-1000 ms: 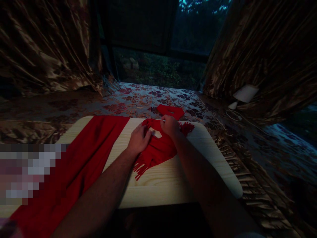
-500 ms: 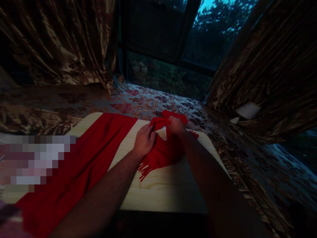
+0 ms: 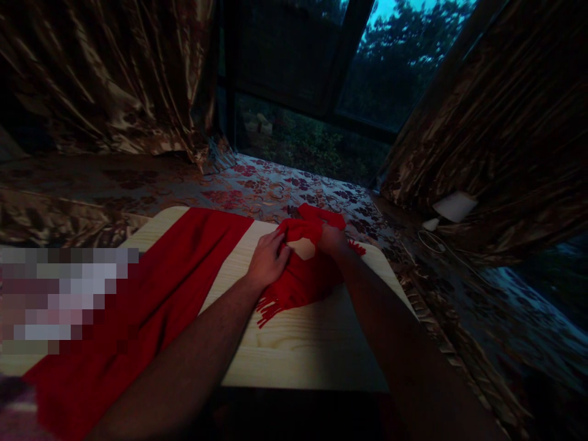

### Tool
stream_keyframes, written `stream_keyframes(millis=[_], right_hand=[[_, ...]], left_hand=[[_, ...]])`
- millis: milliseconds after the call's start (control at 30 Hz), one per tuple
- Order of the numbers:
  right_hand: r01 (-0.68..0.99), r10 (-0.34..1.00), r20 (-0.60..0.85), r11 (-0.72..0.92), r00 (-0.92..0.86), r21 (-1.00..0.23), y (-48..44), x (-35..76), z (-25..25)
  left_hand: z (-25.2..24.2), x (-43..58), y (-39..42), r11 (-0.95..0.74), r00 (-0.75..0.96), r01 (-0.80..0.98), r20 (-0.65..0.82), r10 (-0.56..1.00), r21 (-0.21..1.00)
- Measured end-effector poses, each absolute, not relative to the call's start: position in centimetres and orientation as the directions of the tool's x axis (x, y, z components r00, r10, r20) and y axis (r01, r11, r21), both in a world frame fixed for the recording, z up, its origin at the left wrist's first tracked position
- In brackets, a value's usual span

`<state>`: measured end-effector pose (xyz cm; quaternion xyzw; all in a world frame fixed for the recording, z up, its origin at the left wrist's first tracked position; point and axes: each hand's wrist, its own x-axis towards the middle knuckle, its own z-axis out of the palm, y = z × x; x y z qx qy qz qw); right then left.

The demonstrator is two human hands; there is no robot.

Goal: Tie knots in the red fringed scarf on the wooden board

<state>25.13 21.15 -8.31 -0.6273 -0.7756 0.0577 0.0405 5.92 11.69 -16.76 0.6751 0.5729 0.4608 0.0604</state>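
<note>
A red fringed scarf lies bunched on a pale wooden table, its tassels pointing toward me at the lower left. My left hand is closed on the scarf's left fold, thumb toward the middle. On the other side, my right hand grips the bunched cloth in closed fingers, which are partly hidden. Bare wood shows through a gap in the cloth between my hands. Left of them, a long flat red cloth runs across the table and over its near edge; whether it joins the scarf I cannot tell.
Behind the table is a ledge with a flowered cover, below a dark window. Brown curtains hang at both sides. A small white-shaded lamp with a cord stands at right. A blurred-out patch covers the left edge.
My right hand has turned and moved slightly down and right, drawing the cloth with it. The gap between my hands has changed shape. My left hand stays in nearly the same place.
</note>
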Motion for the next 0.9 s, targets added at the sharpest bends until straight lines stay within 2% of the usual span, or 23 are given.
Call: stream_keyframes(millis=[100, 200, 267, 367, 433, 467, 533, 633, 733, 833, 900], right_hand=[[0.980, 0.984, -0.002, 0.179, -0.180, -0.087, 20.3, 24.5, -8.6], [0.972, 0.980, 0.000, 0.196, -0.198, -0.132, 20.0, 24.4, -8.8], [0.967, 0.979, 0.064, 0.200, -0.192, -0.161, 19.7, 24.8, -8.8], [0.916, 0.925, 0.343, 0.273, -0.165, -0.295, 18.7, 26.3, -8.6], [0.843, 0.858, 0.509, 0.321, -0.066, -0.431, 17.7, 27.8, -8.8], [0.805, 0.841, 0.541, 0.317, 0.006, -0.502, 17.1, 28.6, -9.0], [0.745, 0.847, 0.514, 0.257, 0.133, -0.616, 16.1, 30.3, -9.7], [0.681, 0.859, 0.454, 0.187, 0.237, -0.708, 15.3, 32.2, -11.1], [0.642, 0.856, 0.476, 0.250, 0.203, -0.724, 14.7, 32.7, -12.1], [0.606, 0.850, 0.526, 0.429, -0.020, -0.670, 13.6, 31.6, -11.9], [0.550, 0.819, 0.523, 0.557, -0.238, -0.622, 12.2, 30.2, -11.4]], left_hand=[[-16.9, 5.8, 11.8, -0.353, -0.067, 0.697, 0.547, 0.834, 0.624], [-16.9, 5.5, 11.8, -0.367, -0.048, 0.652, 0.518, 0.854, 0.664], [-16.6, 5.3, 11.8, -0.342, -0.057, 0.606, 0.468, 0.882, 0.718], [-16.2, 5.0, 11.8, -0.278, -0.133, 0.486, 0.385, 0.913, 0.828], [-16.1, 4.7, 11.8, -0.209, -0.231, 0.367, 0.307, 0.923, 0.906], [-16.0, 4.5, 11.8, -0.159, -0.288, 0.313, 0.253, 0.924, 0.936], [-15.9, 4.1, 11.7, -0.035, -0.394, 0.268, 0.142, 0.908, 0.963], [-15.1, 3.4, 11.0, 0.150, -0.469, 0.400, 0.061, 0.881, 0.904], [-13.6, 2.8, 9.8, 0.226, -0.352, 0.637, 0.017, 0.936, 0.737], [-12.4, 2.5, 8.9, 0.134, -0.136, 0.792, -0.042, 0.990, 0.595], [-12.0, 2.6, 8.5, 0.055, -0.022, 0.802, -0.062, 0.998, 0.594]])
